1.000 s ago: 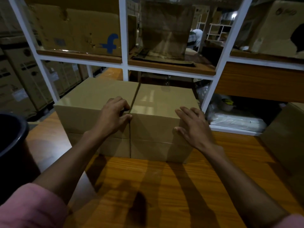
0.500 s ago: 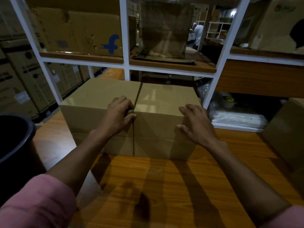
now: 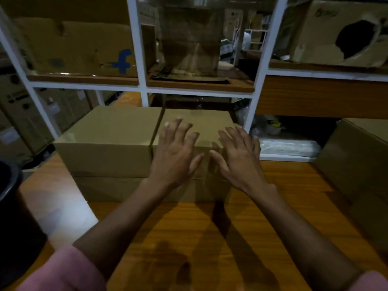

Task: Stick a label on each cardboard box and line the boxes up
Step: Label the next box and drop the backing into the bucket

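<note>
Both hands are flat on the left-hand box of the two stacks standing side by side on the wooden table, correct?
Not quite. The head view shows the left hand and right hand, fingers spread, over the right-hand box, not the left-hand box. The two stacks do stand side by side on the wooden table.

We stand in a dim storeroom. A wooden worktop [image 3: 189, 238] with an orange grain fills the lower frame, catching a pale sheen at the lower left. Behind it rises a white-framed shelf unit [image 3: 137, 49] with wooden boards across the upper frame. Between its posts, at the upper centre, we see another white rack [image 3: 255, 38] farther back in brighter light.
</note>
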